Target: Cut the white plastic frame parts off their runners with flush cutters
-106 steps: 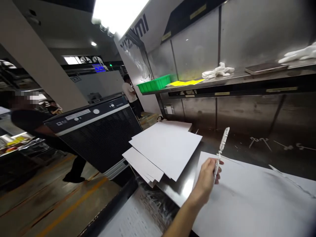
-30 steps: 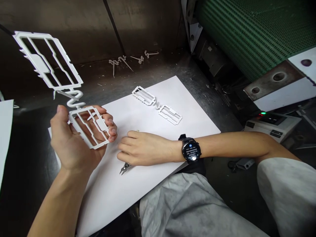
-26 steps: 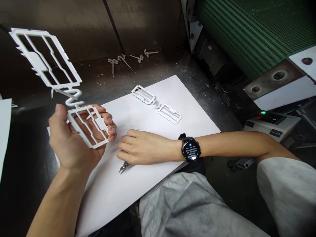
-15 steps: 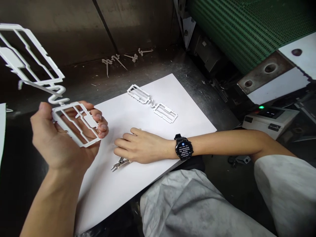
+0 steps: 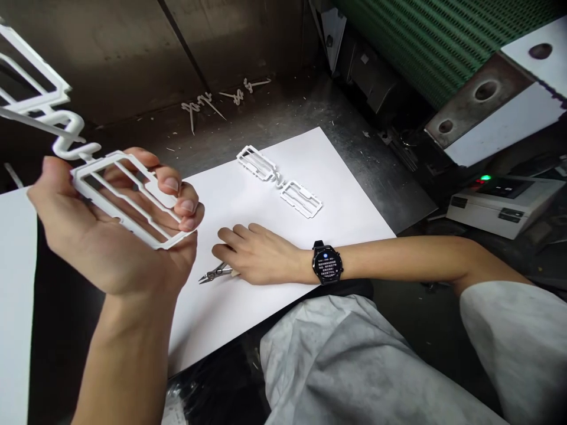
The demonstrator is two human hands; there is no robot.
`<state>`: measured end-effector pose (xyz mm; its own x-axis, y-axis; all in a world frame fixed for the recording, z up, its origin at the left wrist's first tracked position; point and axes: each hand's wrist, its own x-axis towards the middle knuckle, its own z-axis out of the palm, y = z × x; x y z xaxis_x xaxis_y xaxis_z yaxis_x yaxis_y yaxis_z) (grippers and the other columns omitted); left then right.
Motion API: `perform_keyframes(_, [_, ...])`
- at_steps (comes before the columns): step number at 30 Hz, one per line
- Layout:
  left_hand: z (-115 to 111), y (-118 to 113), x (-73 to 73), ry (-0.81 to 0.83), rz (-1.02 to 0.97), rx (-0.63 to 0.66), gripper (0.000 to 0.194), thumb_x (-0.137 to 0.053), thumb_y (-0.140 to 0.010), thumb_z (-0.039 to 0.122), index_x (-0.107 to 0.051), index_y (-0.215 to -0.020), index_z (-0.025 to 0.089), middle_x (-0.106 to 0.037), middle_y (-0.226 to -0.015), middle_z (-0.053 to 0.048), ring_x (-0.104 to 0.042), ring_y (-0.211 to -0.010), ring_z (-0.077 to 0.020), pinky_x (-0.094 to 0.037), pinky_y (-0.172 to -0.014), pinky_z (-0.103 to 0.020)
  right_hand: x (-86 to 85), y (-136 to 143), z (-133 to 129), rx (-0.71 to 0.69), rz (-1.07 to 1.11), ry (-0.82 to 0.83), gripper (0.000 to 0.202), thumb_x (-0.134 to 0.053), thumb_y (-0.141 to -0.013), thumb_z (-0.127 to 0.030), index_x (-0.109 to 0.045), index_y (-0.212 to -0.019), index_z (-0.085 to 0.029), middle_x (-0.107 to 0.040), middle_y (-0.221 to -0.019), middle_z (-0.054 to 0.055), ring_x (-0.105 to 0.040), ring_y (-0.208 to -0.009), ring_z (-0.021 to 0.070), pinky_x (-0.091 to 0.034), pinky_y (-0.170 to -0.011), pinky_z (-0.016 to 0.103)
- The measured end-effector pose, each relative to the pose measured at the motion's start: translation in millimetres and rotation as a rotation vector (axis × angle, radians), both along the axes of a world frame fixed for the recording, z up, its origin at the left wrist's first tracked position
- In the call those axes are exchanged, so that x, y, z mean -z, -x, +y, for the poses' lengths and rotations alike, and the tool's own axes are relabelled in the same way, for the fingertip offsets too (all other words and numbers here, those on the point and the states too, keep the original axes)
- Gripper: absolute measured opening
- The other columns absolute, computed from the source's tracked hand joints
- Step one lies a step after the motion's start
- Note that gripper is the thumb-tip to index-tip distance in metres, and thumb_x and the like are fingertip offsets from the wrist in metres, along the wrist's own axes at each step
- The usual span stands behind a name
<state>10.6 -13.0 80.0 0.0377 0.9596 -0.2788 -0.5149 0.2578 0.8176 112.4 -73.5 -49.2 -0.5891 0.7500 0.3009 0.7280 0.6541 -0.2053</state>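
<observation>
My left hand (image 5: 119,230) is raised at the left, its fingers curled round the lower frame of a white plastic part (image 5: 126,195). A curved piece links that frame to a second one, cut off by the view's left edge. My right hand (image 5: 254,254), with a black watch on the wrist, lies palm down on white paper (image 5: 354,200). Its fingers are bent over the handles of small metal nippers (image 5: 217,273), whose jaws point left. Beyond it, a similar double-framed white part (image 5: 301,199) rests flat on the paper.
Thin white plastic scraps (image 5: 199,107) lie on the dark metal table (image 5: 283,118) by the back wall. A green ribbed conveyor (image 5: 425,41) is at the upper right, above a control box (image 5: 505,203) with a green light. Another white sheet (image 5: 15,295) is at the left.
My left hand and its white part have shifted left and slightly up in view. My right hand appears a little further right, with more of the nippers showing.
</observation>
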Motion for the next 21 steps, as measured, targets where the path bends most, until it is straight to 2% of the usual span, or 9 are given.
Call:
perform_keyframes(3, [0.6,5.2,5.6,-0.173,0.067,0.046,0.086,0.01,-0.115,0.05,-0.06,-0.078,0.015,-0.049,-0.06,0.0,-0.045,-0.044,-0.0104,-0.03,-0.036,-0.02,-3.1,0.8,-0.4,0.019,0.052,0.081,0.015,-0.053,-0.11,-0.008,-0.063,-0.122,-0.008,-0.058,-0.127,0.017,-0.053,-0.104,0.0333,-0.049,-0.076,0.044])
perform_keyframes(6, [6.1,12.5,12.6,-0.161,0.03,-0.008,0.083,0.007,-0.115,0.051,-0.06,-0.08,0.016,-0.049,-0.06,0.0,-0.046,-0.044,-0.0115,-0.028,-0.036,-0.022,-11.6,-2.9,3.1,0.041,0.168,0.234,0.014,-0.069,-0.106,-0.016,-0.065,-0.117,-0.008,-0.058,-0.128,0.018,-0.054,-0.107,0.0338,-0.051,-0.082,0.044])
perform_keyframes(8, [10.5,17.8,18.0,-0.172,-0.011,-0.073,0.081,0.002,-0.114,0.053,-0.06,-0.079,0.017,-0.049,-0.06,0.0,-0.045,-0.043,-0.0121,-0.027,-0.036,-0.022,-20.1,-8.6,8.3,0.079,0.255,0.308,0.014,-0.075,-0.102,-0.02,-0.065,-0.106,-0.011,-0.061,-0.118,0.015,-0.058,-0.1,0.0303,-0.051,-0.084,0.041])
perform_keyframes(11, [15.9,27.9,27.7,-0.219,-0.077,-0.123,0.073,-0.012,-0.114,0.055,-0.063,-0.081,0.016,-0.05,-0.062,-0.001,-0.047,-0.046,-0.0123,-0.032,-0.04,-0.021,-33.3,-19.8,19.1,0.152,0.399,0.4,0.02,-0.063,-0.11,-0.02,-0.058,-0.091,-0.017,-0.061,-0.093,0.004,-0.061,-0.081,0.0214,-0.047,-0.073,0.033])
perform_keyframes(13, [17.2,34.7,34.9,-0.227,-0.102,-0.091,0.066,-0.021,-0.114,0.055,-0.066,-0.085,0.016,-0.053,-0.065,-0.003,-0.053,-0.053,-0.0144,-0.042,-0.047,-0.021,-38.5,-26.2,25.3,0.148,0.479,0.465,0.029,-0.052,-0.118,-0.026,-0.055,-0.09,-0.019,-0.059,-0.084,-0.001,-0.06,-0.074,0.0182,-0.044,-0.066,0.031])
perform_keyframes(15, [15.5,39.4,41.3,-0.222,-0.127,-0.053,0.061,-0.027,-0.114,0.055,-0.067,-0.089,0.016,-0.055,-0.069,-0.004,-0.058,-0.061,-0.0168,-0.05,-0.057,-0.024,-39.8,-30.4,27.9,0.114,0.599,0.562,0.032,-0.047,-0.121,-0.035,-0.057,-0.095,-0.019,-0.06,-0.086,-0.001,-0.061,-0.078,0.018,-0.045,-0.069,0.03])
perform_keyframes(18, [8.8,42.8,47.1,-0.211,-0.159,0.014,0.059,-0.031,-0.114,0.055,-0.069,-0.093,0.016,-0.056,-0.073,-0.005,-0.058,-0.067,-0.0173,-0.053,-0.066,-0.026,-37.7,-32.9,24.3,0.102,0.813,0.754,0.031,-0.054,-0.119,-0.043,-0.06,-0.099,-0.021,-0.06,-0.094,-0.001,-0.059,-0.088,0.0189,-0.044,-0.082,0.032])
perform_keyframes(21, [3.2,45.3,48.8,-0.187,-0.131,0.106,0.059,-0.035,-0.113,0.059,-0.07,-0.095,0.017,-0.055,-0.074,-0.006,-0.057,-0.067,-0.0172,-0.051,-0.066,-0.026,-36.5,-34.0,18.2,0.143,0.879,0.907,0.024,-0.061,-0.115,-0.046,-0.063,-0.107,-0.024,-0.06,-0.102,-0.001,-0.056,-0.095,0.0197,-0.042,-0.089,0.032])
